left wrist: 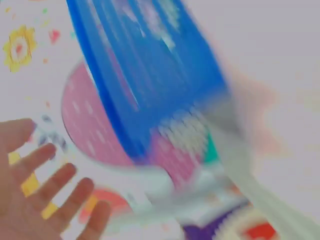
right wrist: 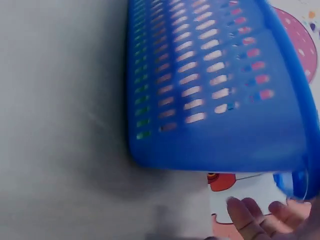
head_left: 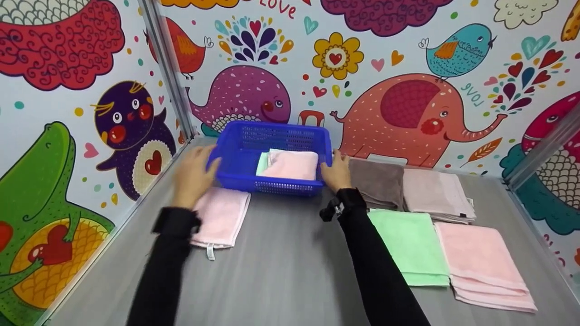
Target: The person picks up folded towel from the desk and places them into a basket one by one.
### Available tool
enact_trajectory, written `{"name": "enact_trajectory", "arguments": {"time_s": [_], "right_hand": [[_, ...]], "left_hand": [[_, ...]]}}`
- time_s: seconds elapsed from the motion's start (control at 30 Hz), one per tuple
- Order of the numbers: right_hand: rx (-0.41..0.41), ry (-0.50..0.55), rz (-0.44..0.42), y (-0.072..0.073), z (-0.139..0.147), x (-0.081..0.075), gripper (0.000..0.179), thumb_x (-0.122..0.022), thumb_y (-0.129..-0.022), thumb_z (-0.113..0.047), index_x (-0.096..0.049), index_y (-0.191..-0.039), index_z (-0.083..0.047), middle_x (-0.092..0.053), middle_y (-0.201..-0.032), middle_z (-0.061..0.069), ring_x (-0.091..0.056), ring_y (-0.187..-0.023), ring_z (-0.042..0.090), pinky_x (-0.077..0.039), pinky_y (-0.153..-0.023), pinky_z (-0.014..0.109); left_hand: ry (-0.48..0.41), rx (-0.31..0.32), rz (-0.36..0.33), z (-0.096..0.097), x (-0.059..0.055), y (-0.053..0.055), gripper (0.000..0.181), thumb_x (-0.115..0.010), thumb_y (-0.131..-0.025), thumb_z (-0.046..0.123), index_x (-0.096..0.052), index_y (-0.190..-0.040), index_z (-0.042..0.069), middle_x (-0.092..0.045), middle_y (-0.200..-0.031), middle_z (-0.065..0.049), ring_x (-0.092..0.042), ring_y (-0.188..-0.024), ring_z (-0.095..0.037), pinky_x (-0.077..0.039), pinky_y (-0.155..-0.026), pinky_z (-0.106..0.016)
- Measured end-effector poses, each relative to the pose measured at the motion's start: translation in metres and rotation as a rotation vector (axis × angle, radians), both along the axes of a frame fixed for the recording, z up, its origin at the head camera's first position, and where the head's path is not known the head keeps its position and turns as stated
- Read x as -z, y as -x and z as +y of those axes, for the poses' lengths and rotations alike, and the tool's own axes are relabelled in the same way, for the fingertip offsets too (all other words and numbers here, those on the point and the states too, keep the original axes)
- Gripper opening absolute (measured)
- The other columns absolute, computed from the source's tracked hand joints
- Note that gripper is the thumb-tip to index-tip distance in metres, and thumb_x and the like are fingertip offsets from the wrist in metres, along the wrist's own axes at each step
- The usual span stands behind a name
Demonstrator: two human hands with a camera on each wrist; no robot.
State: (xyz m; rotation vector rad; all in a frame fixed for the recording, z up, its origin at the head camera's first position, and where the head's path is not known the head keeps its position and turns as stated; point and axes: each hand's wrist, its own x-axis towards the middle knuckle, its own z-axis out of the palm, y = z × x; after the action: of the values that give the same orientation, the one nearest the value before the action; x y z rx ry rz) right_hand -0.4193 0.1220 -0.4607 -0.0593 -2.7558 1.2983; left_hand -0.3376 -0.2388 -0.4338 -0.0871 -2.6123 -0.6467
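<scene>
A blue plastic basket with perforated walls stands at the back of the table. Inside it lie a folded pink towel and a strip of a green towel. My left hand, blurred, is at the basket's left end; in the left wrist view its fingers are spread, apart from the basket. My right hand is at the right end, thumb by the rim. Its fingers extend outside the end wall in the right wrist view. Below my left hand lies another folded pink towel with a white tag.
At the right lie folded stacks: a brown towel, a pale pink towel, a green towel and a pink towel. Patterned wall panels rise behind the basket and at both sides of the grey table.
</scene>
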Motion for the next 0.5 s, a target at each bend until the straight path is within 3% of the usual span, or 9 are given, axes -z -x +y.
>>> {"name": "enact_trajectory", "arguments": {"time_s": [0.07,0.13,0.23,0.3,0.4,0.5], "right_hand": [[0.005,0.071,-0.031,0.000,0.002,0.001,0.065,-0.047,-0.104,-0.022,-0.026,-0.162,-0.002,-0.039,-0.158,0.028,-0.049,-0.140,0.040,-0.038,-0.119,0.050],[-0.004,0.136,-0.061,0.001,0.003,0.002,0.063,-0.044,-0.106,-0.022,-0.024,-0.162,-0.002,-0.043,-0.157,0.028,-0.051,-0.139,0.038,-0.040,-0.117,0.050],[-0.027,0.170,-0.085,0.001,0.003,0.002,0.060,-0.039,-0.108,-0.020,-0.023,-0.162,-0.001,-0.045,-0.156,0.026,-0.055,-0.133,0.034,-0.049,-0.106,0.046],[-0.035,0.158,-0.088,0.003,0.002,0.002,0.058,-0.039,-0.108,-0.019,-0.024,-0.162,-0.002,-0.049,-0.153,0.026,-0.063,-0.120,0.035,-0.056,-0.089,0.043],[-0.047,0.135,-0.085,0.005,0.000,0.002,0.057,-0.038,-0.108,-0.017,-0.025,-0.161,-0.001,-0.054,-0.148,0.028,-0.068,-0.092,0.031,-0.055,-0.060,0.035],[-0.051,0.128,-0.091,0.006,0.001,0.002,0.057,-0.037,-0.108,-0.016,-0.023,-0.162,-0.001,-0.053,-0.146,0.029,-0.065,-0.071,0.028,-0.049,-0.045,0.032]], "left_hand": [[-0.013,-0.049,-0.060,-0.031,0.012,-0.016,0.052,-0.057,-0.105,0.034,-0.052,-0.149,0.007,-0.052,-0.147,-0.027,-0.050,-0.133,-0.050,-0.041,-0.107,-0.068],[-0.011,-0.067,-0.184,-0.055,0.025,-0.028,0.062,-0.059,-0.103,0.037,-0.045,-0.152,0.001,-0.045,-0.151,-0.034,-0.045,-0.134,-0.057,-0.039,-0.107,-0.071],[-0.013,-0.028,-0.403,-0.076,0.046,-0.040,0.083,-0.064,-0.098,0.046,-0.033,-0.158,-0.002,-0.032,-0.155,-0.041,-0.034,-0.137,-0.067,-0.033,-0.108,-0.077],[-0.027,0.010,-0.489,-0.082,0.057,-0.044,0.092,-0.069,-0.093,0.050,-0.030,-0.159,-0.001,-0.029,-0.155,-0.044,-0.032,-0.137,-0.070,-0.031,-0.107,-0.079],[-0.081,0.067,-0.508,-0.083,0.068,-0.044,0.093,-0.077,-0.088,0.045,-0.034,-0.157,0.001,-0.033,-0.152,-0.045,-0.034,-0.136,-0.068,-0.031,-0.109,-0.077],[-0.140,0.121,-0.483,-0.078,0.071,-0.041,0.087,-0.081,-0.086,0.035,-0.039,-0.155,0.002,-0.039,-0.147,-0.043,-0.041,-0.133,-0.064,-0.033,-0.110,-0.074]]}}
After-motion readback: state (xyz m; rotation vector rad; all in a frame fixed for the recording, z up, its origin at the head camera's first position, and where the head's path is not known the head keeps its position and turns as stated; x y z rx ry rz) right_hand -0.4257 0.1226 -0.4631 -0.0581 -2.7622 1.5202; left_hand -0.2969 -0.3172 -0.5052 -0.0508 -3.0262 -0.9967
